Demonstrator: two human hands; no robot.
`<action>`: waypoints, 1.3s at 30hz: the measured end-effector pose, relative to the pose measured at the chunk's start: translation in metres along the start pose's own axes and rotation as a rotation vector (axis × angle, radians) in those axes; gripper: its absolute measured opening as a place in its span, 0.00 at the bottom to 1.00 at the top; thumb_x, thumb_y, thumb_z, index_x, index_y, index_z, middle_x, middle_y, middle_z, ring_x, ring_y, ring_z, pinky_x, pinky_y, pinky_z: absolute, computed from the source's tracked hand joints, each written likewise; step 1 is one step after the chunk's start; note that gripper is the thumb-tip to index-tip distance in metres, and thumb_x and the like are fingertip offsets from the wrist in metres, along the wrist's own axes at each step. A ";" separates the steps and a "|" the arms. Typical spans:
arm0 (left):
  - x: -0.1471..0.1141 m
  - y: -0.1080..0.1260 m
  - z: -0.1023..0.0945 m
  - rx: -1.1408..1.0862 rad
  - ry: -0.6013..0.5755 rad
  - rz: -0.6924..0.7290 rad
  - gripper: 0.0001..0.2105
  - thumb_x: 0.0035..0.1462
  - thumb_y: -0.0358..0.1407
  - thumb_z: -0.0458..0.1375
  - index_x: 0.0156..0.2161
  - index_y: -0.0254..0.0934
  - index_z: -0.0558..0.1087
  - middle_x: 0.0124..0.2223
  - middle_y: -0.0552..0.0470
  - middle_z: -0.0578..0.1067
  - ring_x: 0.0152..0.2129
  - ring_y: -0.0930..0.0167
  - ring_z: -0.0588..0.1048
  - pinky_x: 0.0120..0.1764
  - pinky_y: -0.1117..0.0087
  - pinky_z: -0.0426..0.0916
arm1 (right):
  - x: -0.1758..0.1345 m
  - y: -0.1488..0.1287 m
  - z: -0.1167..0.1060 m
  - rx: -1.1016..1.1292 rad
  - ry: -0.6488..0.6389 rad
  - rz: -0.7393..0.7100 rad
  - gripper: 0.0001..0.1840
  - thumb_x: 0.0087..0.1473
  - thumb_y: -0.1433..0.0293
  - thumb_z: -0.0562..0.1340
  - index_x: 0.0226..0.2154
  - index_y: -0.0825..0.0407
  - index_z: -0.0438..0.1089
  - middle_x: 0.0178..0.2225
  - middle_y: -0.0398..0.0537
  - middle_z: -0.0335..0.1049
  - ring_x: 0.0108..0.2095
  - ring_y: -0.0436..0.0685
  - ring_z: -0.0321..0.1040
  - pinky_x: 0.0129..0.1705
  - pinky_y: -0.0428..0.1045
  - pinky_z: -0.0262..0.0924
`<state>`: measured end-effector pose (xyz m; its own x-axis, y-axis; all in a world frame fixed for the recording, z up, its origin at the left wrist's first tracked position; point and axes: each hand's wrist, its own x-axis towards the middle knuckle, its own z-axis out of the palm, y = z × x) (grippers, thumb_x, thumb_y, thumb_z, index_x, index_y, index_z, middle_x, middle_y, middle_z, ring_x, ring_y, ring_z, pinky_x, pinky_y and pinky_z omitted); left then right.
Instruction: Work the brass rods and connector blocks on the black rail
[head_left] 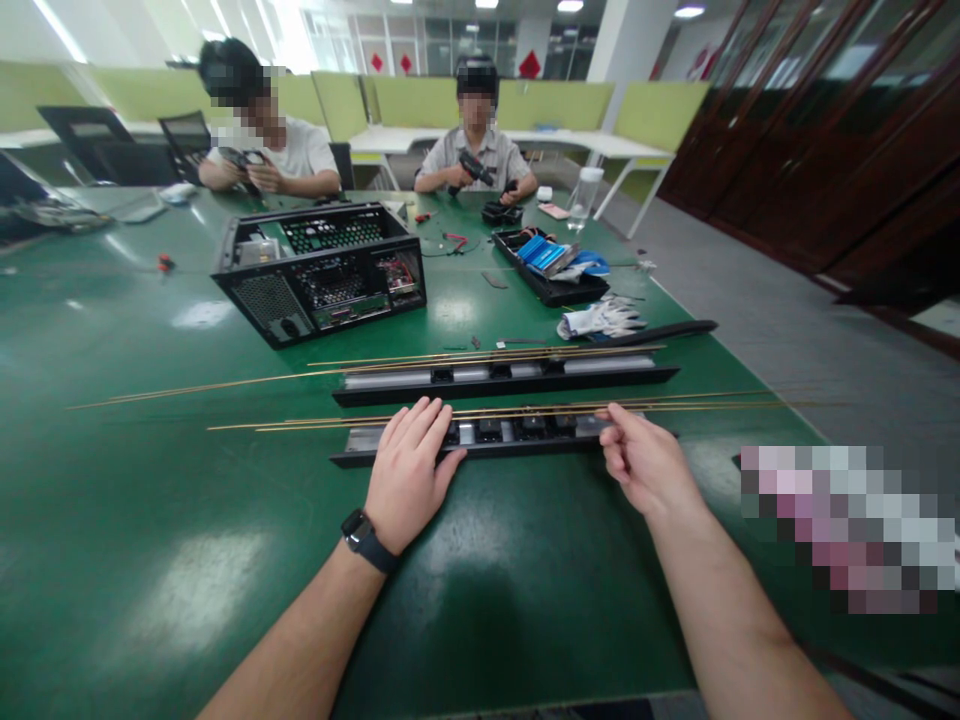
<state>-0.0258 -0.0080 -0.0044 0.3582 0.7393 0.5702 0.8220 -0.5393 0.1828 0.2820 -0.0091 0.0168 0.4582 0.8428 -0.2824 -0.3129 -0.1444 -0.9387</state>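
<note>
Two long black metal channels with silvery insides lie side by side on the green table. My left hand [412, 470] rests flat on the near channel [540, 447], fingers stretched out over its left part and over the thin golden rods [525, 411] that run along its top. At the channel's right end, my right hand [641, 455] is closed, with thumb and forefinger pinching the rods. Small black blocks sit inside the near channel. Behind it, the far channel [510, 386] carries more thin golden rods [420, 359], which stick out far to the left.
An open black computer case [322, 300] stands behind to the left. A black tray [559, 293] of blue parts and white gloves [600, 320] lie behind to the right. Across the table sit two people; one holds a power drill [474, 168]. A clear bottle [585, 195] stands far right.
</note>
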 end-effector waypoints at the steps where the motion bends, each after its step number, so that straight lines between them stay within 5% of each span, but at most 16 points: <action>1: 0.000 0.000 0.000 -0.002 0.001 0.000 0.24 0.67 0.40 0.59 0.65 0.36 0.68 0.65 0.40 0.73 0.65 0.56 0.68 0.66 0.48 0.63 | 0.000 0.000 0.000 -0.004 0.000 0.006 0.17 0.49 0.59 0.74 0.33 0.56 0.75 0.18 0.40 0.68 0.09 0.44 0.52 0.07 0.40 0.40; 39: 0.000 0.000 0.000 -0.007 -0.018 -0.012 0.24 0.68 0.41 0.58 0.66 0.36 0.67 0.65 0.40 0.72 0.65 0.56 0.67 0.67 0.49 0.62 | -0.002 0.003 0.002 -0.017 -0.075 -0.004 0.22 0.44 0.57 0.77 0.33 0.57 0.76 0.18 0.39 0.67 0.10 0.43 0.51 0.07 0.39 0.40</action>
<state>-0.0260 -0.0078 -0.0046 0.3563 0.7528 0.5535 0.8232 -0.5332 0.1951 0.2790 -0.0100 0.0152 0.3953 0.8798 -0.2640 -0.2967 -0.1497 -0.9432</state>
